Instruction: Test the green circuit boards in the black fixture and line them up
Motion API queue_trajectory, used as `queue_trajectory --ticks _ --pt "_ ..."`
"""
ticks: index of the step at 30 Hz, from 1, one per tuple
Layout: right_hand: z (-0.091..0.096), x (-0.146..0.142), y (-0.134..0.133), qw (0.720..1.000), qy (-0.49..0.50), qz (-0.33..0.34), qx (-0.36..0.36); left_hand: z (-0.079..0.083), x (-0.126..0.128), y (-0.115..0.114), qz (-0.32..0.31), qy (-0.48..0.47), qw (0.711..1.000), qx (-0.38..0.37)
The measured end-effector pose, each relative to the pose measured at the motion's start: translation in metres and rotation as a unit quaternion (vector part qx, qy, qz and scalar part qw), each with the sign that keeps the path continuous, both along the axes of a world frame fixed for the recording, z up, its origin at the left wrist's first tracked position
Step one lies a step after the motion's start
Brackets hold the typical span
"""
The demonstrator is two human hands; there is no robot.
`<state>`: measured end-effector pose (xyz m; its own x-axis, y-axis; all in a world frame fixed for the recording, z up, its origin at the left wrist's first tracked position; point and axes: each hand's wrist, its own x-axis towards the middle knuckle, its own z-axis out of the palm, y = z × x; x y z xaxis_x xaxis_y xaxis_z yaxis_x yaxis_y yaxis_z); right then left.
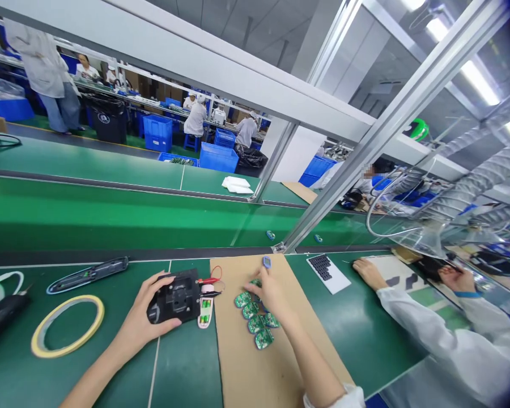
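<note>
Black fixture (178, 297) left of the cardboard (272, 379), clasped round its left side by my left hand (145, 310), probably for steadiness | right hand (274, 292) at the circuit boards (256, 324), pinching one or not, I cannot tell | boards clustered on cardboard, likely for easy reach

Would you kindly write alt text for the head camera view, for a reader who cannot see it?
A person's left hand holds a black fixture at a green workbench, while the right hand is at small green circuit boards on a cardboard sheet. A yellow tape roll lies at left; a co-worker's white sleeves show at right.
</note>
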<state>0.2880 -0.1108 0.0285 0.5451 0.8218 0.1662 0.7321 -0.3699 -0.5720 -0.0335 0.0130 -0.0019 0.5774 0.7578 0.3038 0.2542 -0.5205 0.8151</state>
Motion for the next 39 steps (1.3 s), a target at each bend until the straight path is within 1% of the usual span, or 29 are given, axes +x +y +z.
queue_trajectory --ticks 3,6,8,9,10,11,12,13,14,16,18,20,23,25,27,30,33,35,37,39 --pt "0.005 -0.008 0.001 0.999 0.041 0.024 -0.018 -0.002 0.000 0.001 -0.009 -0.009 1.000 -0.004" --pt "0.018 -0.016 0.012 0.995 0.083 0.046 0.010 -0.001 0.000 0.000 -0.015 -0.021 0.999 -0.021" --pt "0.029 -0.036 0.021 0.988 0.123 0.082 0.039 0.001 0.001 -0.001 -0.016 -0.026 0.999 -0.028" --pt "0.033 -0.051 0.025 0.978 0.164 0.111 0.059 0.002 0.001 -0.002 -0.015 -0.027 0.999 -0.030" --pt "0.036 -0.068 0.029 0.963 0.212 0.144 0.084 0.002 0.002 -0.002 -0.014 -0.029 0.999 -0.030" --pt "0.038 -0.086 0.031 0.939 0.267 0.182 0.115 0.003 0.002 -0.002 -0.014 -0.032 0.999 -0.030" --pt "0.040 -0.104 0.033 0.918 0.299 0.214 0.147 0.003 0.003 -0.002 -0.014 -0.035 0.999 -0.030" --pt "0.040 -0.120 0.035 0.907 0.302 0.238 0.172 0.004 0.003 -0.003 -0.014 -0.038 0.999 -0.030" --pt "0.040 -0.134 0.035 0.907 0.280 0.254 0.187 0.005 0.004 -0.003 -0.015 -0.041 0.999 -0.030" --pt "0.039 -0.154 0.034 0.927 0.187 0.265 0.189 0.007 0.004 -0.004 -0.018 -0.046 0.998 -0.032" --pt "0.037 -0.164 0.032 0.939 0.115 0.269 0.179 0.009 0.005 -0.004 -0.020 -0.050 0.998 -0.035" --pt "0.036 -0.169 0.029 0.941 0.070 0.276 0.181 0.010 0.006 -0.005 -0.023 -0.054 0.998 -0.038" --pt "0.033 -0.177 0.024 0.936 0.009 0.304 0.176 0.010 0.007 -0.005 -0.024 -0.060 0.997 -0.045" --pt "0.030 -0.184 0.024 0.934 -0.027 0.321 0.157 0.010 0.006 -0.005 -0.025 -0.063 0.996 -0.050" --pt "0.028 -0.190 0.025 0.938 -0.038 0.317 0.137 0.010 0.005 -0.006 -0.028 -0.064 0.996 -0.053" --pt "0.028 -0.194 0.030 0.946 -0.011 0.301 0.117 0.011 0.004 -0.007 -0.039 -0.068 0.996 -0.051" --pt "0.034 -0.190 0.033 0.938 0.026 0.329 0.102 0.012 0.004 -0.006 -0.045 -0.068 0.995 -0.051" --pt "0.041 -0.181 0.035 0.926 0.072 0.354 0.106 0.012 0.005 -0.005 -0.042 -0.065 0.996 -0.053" --pt "0.050 -0.168 0.038 0.918 0.120 0.359 0.118 0.012 0.006 -0.005 -0.035 -0.060 0.996 -0.054" --pt "0.060 -0.153 0.045 0.919 0.118 0.359 0.114 0.012 0.007 -0.005 -0.029 -0.055 0.997 -0.055"
